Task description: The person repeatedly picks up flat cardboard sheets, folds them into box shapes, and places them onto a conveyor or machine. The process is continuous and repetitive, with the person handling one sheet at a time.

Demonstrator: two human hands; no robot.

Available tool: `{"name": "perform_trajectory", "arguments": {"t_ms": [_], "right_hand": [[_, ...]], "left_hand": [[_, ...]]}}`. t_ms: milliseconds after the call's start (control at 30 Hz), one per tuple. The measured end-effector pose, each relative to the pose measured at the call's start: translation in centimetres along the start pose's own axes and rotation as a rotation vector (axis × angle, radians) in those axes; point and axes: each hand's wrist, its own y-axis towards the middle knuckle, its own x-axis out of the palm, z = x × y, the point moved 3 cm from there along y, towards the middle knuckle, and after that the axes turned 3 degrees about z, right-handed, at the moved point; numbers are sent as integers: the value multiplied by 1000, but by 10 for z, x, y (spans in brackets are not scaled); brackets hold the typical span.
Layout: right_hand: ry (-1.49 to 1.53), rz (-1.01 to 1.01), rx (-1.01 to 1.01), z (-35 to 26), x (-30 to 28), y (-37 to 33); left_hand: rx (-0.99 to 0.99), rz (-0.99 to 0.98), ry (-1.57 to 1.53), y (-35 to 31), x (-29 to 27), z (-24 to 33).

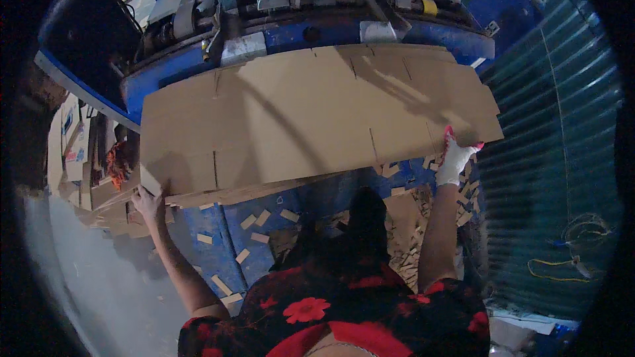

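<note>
A stack of flat brown cardboard sheets with short slots cut in their edges lies in front of me, its far side against a blue machine. My left hand, which looks bare, is closed on the near left corner, its thumb on top and other fingers mostly hidden. My right hand wears a white glove with pink fingertips. It grips the near right edge, one pink fingertip resting on the top sheet. The sheets fan out slightly at the right end.
The blue machine with rollers and metal brackets spans the far side. Cardboard scraps litter the blue platform below. More cardboard is piled at left. A green corrugated wall stands at right, with a yellow cord beside it.
</note>
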Motion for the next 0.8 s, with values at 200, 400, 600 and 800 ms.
{"name": "perform_trajectory", "arguments": {"t_ms": [200, 400, 600, 800], "right_hand": [[-397, -77, -588, -71, 16, -38], [-379, -750, -693, -96, 40, -112], [-991, -1236, -1302, -79, 63, -132], [-700, -1106, -1440, -82, 52, -114]], "left_hand": [[-79, 51, 104, 1, -6, 3], [-48, 31, 76, -4, -4, -3], [-87, 43, 59, -14, -8, 9], [-464, 302, -720, -88, -31, 65]]}}
